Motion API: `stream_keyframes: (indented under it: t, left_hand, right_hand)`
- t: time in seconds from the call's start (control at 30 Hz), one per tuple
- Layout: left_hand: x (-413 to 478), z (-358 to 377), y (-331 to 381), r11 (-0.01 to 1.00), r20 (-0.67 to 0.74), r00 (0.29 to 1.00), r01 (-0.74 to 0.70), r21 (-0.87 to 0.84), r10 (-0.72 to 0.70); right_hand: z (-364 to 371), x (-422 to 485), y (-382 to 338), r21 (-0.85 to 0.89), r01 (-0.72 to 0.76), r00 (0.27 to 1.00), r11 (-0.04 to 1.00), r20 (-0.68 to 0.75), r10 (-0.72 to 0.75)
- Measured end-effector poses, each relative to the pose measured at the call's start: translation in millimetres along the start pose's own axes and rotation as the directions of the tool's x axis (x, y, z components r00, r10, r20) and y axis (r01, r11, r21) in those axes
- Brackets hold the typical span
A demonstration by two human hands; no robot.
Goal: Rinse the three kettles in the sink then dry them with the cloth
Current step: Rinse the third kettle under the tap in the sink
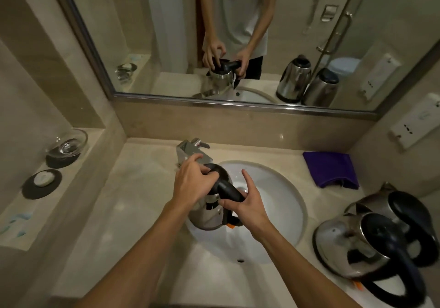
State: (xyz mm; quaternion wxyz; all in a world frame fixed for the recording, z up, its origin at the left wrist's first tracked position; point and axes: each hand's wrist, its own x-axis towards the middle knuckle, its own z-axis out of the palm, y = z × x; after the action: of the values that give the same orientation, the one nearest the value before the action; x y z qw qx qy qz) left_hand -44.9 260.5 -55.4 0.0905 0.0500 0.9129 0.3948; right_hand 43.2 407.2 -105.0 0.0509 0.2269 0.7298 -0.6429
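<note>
Kettle [209,214] held over the sink [281,188], below the faucet [190,151]. Right hand [247,203] grip wrapped round its black handle; left hand [190,183] grip pinching the lid. Two more kettles [352,243] stand on the counter [133,188] at right, purple cloth [331,168] behind them.
</note>
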Motion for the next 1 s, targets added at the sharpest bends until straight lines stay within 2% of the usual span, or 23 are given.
stream_keyframes:
  t: [0.13, 0.17, 0.27, 0.37, 0.6, 0.7, 0.83, 1.0]
  left_hand:
    - [-2, 30, 30, 0.992, -0.062, 0.998, 0.001, -0.125, -0.009]
    - [-2, 38, 42, 0.995, -0.075, 0.997, -0.029, -0.098, 0.022]
    - [-2, 58, 66, 0.979, -0.047, 0.989, -0.134, 0.153, 0.143]
    - [0, 70, 63, 0.944, 0.014, 0.984, -0.176, 0.277, 0.180]
    - [2, 97, 37, 0.904, 0.110, 0.979, -0.203, 0.377, 0.174]
    - [8, 91, 21, 0.864, 0.173, 0.963, -0.264, 0.429, 0.208]
    - [25, 76, 9, 0.804, 0.234, 0.922, -0.385, 0.454, 0.310]
    - [48, 62, 6, 0.792, 0.249, 0.909, -0.415, 0.448, 0.335]
  right_hand:
    - [-29, 16, 21, 0.006, -0.042, 0.998, 0.999, 0.044, 0.041]
    - [-34, 19, 24, 0.018, -0.052, 0.997, 0.998, 0.054, 0.051]
    - [-46, 33, 34, 0.068, -0.085, 0.993, 0.994, 0.093, 0.079]
    - [-50, 54, 47, 0.066, -0.141, 0.985, 0.988, 0.110, 0.133]
    - [-43, 111, 110, -0.073, -0.171, 0.979, 0.982, 0.096, 0.178]
    - [-48, 116, 101, -0.128, -0.130, 0.979, 0.983, 0.140, 0.148]
    - [-49, 130, 85, -0.113, -0.125, 0.979, 0.986, 0.148, 0.141]
    - [-51, 146, 69, -0.215, -0.036, 0.978, 0.976, 0.193, 0.079]
